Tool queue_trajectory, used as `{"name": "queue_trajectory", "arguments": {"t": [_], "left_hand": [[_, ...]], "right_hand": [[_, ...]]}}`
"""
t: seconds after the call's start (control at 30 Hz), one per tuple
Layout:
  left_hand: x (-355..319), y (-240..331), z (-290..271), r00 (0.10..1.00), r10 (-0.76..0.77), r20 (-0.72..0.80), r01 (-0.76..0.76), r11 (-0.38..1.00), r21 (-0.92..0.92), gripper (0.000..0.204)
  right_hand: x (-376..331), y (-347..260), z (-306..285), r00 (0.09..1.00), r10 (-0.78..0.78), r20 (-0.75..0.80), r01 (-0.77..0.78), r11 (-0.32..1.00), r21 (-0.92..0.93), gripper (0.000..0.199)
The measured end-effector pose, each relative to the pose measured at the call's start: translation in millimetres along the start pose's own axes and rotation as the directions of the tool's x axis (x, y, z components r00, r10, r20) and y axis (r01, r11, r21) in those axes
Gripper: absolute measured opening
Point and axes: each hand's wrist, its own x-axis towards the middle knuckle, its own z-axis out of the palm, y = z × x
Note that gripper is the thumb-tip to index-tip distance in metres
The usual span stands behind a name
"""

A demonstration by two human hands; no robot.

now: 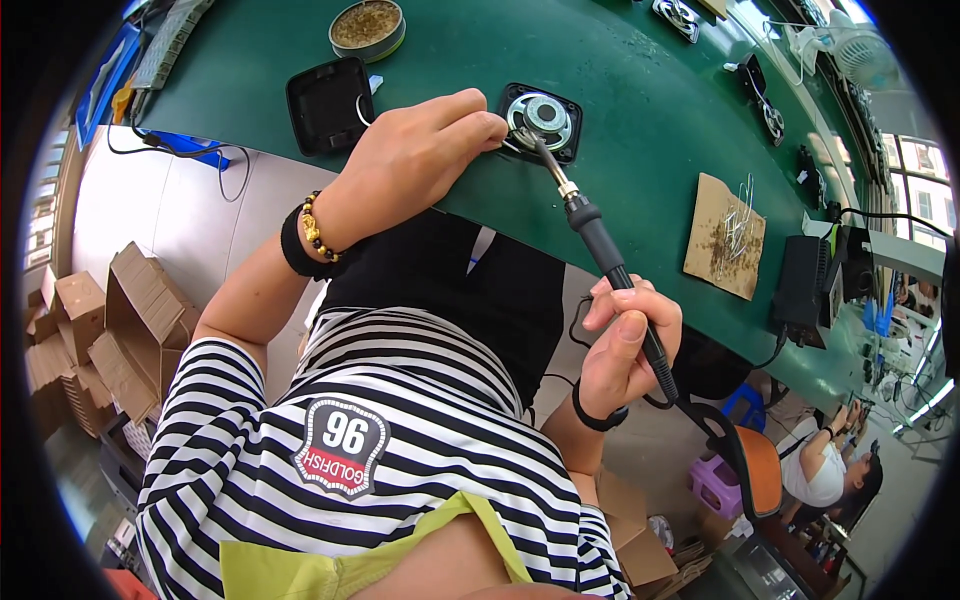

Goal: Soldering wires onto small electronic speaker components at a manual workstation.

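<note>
A small round speaker (545,113) in a black square frame lies on the green table in front of me. My right hand (632,335) grips a soldering iron (605,245) by its dark handle, and the iron's metal tip reaches the speaker's near edge. Pinched at the left of the speaker, the fingers of my left hand (425,150) hold what looks like a thin wire (508,142) against that edge. Just left of this hand lies an open black plastic housing (328,105), with a white wire (362,110) beside it.
A round tin (367,28) of brownish material stands at the far left. To the right, a piece of cardboard (722,235) carries several thin wires, near a black box-shaped device (800,285). More speaker parts (677,18) lie farther off. A person (825,460) sits at lower right.
</note>
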Motion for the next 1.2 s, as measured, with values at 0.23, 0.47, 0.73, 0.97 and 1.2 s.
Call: {"name": "queue_trajectory", "arguments": {"t": [0.23, 0.47, 0.73, 0.97, 1.2], "left_hand": [[0, 1, 1, 1.000, 0.002, 0.000, -0.002, 1.000, 0.019, 0.011], [1, 1, 1, 1.000, -0.005, 0.008, 0.005, 1.000, 0.028, 0.010], [0, 1, 2, 1.000, -0.013, 0.014, 0.012, 0.999, 0.032, 0.010], [0, 0, 1, 1.000, 0.000, 0.006, 0.000, 1.000, 0.019, 0.010], [0, 0, 1, 1.000, 0.014, 0.004, -0.014, 1.000, 0.017, 0.011]], "right_hand": [[-6, -10, -12, 0.996, -0.016, -0.089, 0.017, 1.000, 0.017, 0.025], [-5, -9, -8, 0.997, 0.005, -0.076, -0.003, 1.000, 0.026, 0.026], [2, 5, 0, 1.000, -0.006, 0.015, 0.006, 1.000, 0.006, 0.026], [2, 6, 1, 1.000, 0.003, 0.022, -0.003, 1.000, -0.021, 0.025], [0, 5, -1, 0.998, -0.043, 0.038, 0.045, 0.996, -0.075, 0.023]]}}
